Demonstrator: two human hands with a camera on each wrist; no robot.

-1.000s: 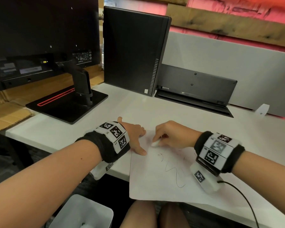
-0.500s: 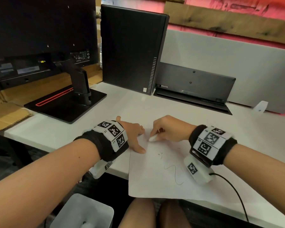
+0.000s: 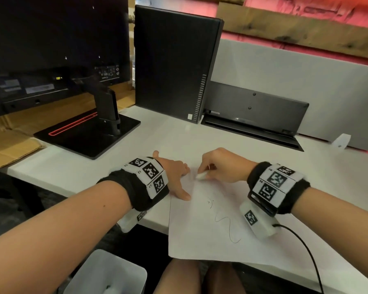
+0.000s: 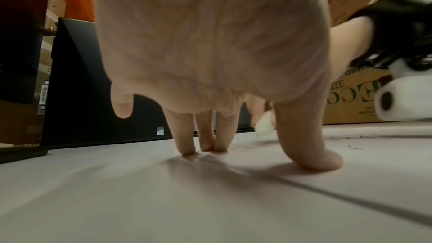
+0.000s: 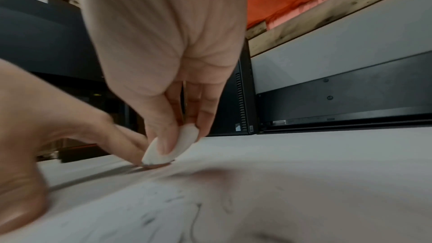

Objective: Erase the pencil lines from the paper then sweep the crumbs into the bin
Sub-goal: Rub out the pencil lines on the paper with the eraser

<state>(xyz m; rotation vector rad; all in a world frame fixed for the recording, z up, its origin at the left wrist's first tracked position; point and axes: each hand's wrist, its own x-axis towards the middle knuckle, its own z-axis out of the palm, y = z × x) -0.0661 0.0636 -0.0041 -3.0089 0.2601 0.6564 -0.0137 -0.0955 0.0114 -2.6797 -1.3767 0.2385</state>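
A white sheet of paper (image 3: 202, 236) lies on the white desk, its near edge hanging over the desk's front. A wavy pencil line (image 3: 227, 228) crosses its middle. My right hand (image 3: 217, 166) pinches a small white eraser (image 3: 200, 176) (image 5: 168, 147) against the paper's far left part. Dark eraser crumbs (image 5: 173, 200) lie on the sheet in the right wrist view. My left hand (image 3: 176, 177) presses the paper's left edge with straight fingers (image 4: 205, 136) and thumb (image 4: 308, 147). A white bin (image 3: 106, 274) stands below the desk at the lower left.
A monitor base (image 3: 87, 132) stands at the back left of the desk. A black computer tower (image 3: 174, 62) and a dark flat device (image 3: 255, 117) stand behind the paper. A black cable (image 3: 306, 251) runs from my right wrist. My knees (image 3: 200, 279) show below the desk.
My right hand with the eraser has shifted a little away from me and to the left over the paper's top part. The left hand stays pressed on the paper's edge.
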